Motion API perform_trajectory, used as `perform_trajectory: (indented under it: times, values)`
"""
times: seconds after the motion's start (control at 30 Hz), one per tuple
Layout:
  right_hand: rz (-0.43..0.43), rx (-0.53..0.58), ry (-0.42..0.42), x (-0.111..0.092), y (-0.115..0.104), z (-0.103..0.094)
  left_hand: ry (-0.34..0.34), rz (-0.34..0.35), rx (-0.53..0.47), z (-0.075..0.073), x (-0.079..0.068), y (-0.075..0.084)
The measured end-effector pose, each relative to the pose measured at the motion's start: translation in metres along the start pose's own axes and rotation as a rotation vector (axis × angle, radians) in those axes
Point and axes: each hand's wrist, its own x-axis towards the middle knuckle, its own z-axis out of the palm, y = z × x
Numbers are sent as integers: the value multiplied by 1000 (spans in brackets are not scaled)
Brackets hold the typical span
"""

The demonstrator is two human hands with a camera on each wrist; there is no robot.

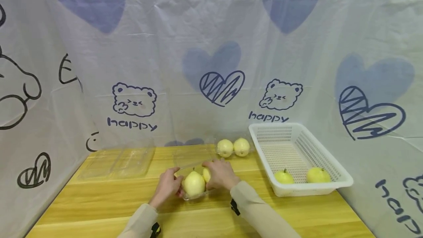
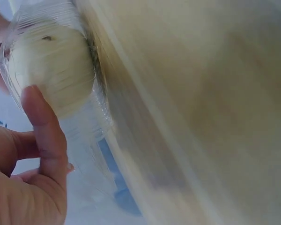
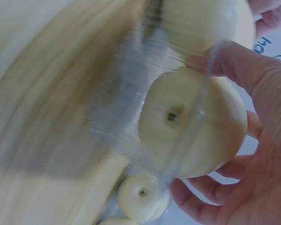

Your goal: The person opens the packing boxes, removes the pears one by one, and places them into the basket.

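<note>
A clear plastic box [image 1: 187,197] with two pale yellow pears is at the middle of the wooden table. At its left end, my left hand [image 1: 169,184] holds the box by its side, close to the front pear [image 1: 194,184]. In the left wrist view a fingertip [image 2: 32,93] presses the plastic in front of that pear. My right hand [image 1: 222,174] grips the other pear [image 3: 196,124] at the right end of the box, thumb on one side and fingers on the other. This pear is partly hidden by the hand in the head view.
A white basket [image 1: 300,127] at the right holds two pears [image 1: 318,175]. Behind the hands, another clear box holds two pears [image 1: 241,147]. Empty clear boxes [image 1: 132,162] lie at the back left. A printed white curtain [image 1: 178,21] hangs behind the table [image 1: 109,201].
</note>
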Motion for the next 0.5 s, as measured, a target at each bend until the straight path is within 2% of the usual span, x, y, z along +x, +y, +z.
perform_trajectory:
  times: [0.13,0.23,0.3,0.4,0.5]
  values:
    - [9,106,21,-2,5,-9,29,58,173,-1,-1,3]
    - [1,141,47,-5,10,-19,94,111,355,-1,1,7]
    - [-10,154,62,-8,14,-25,135,140,440,-1,2,11]
    - [-5,172,81,-12,21,-32,174,180,496,3,4,17]
    - [1,174,103,-16,29,-37,194,206,479,9,5,26]
